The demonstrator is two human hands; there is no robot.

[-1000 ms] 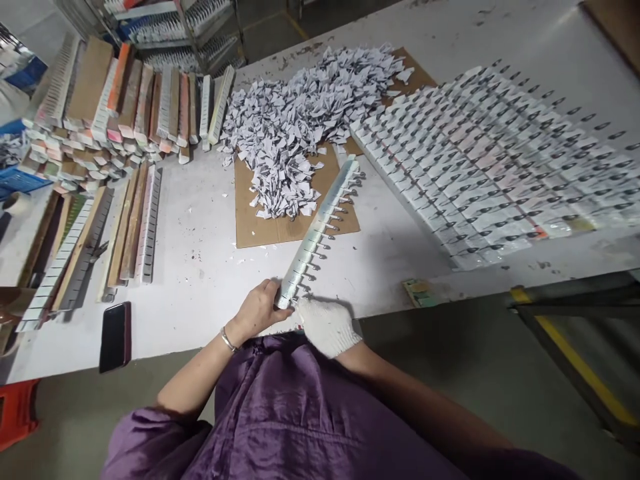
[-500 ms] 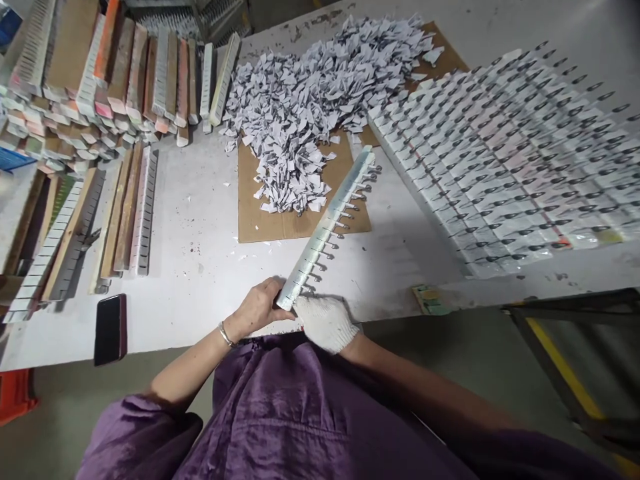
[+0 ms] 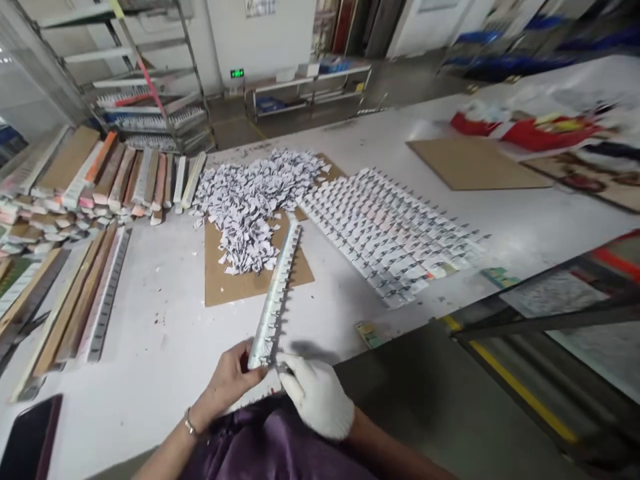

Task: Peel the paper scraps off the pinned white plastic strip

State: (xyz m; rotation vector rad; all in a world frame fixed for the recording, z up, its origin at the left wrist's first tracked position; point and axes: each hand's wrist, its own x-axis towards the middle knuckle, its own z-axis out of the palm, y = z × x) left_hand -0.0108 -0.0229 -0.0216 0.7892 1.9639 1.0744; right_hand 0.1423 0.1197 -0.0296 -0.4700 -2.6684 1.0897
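My left hand [image 3: 231, 377] grips the strip's [image 3: 274, 297] near end; my gloved right hand [image 3: 315, 395] pinches a hook there. Strip handling under way; next calls for steady support.

Long pale strip [image 3: 274, 293], hook-edged, angled
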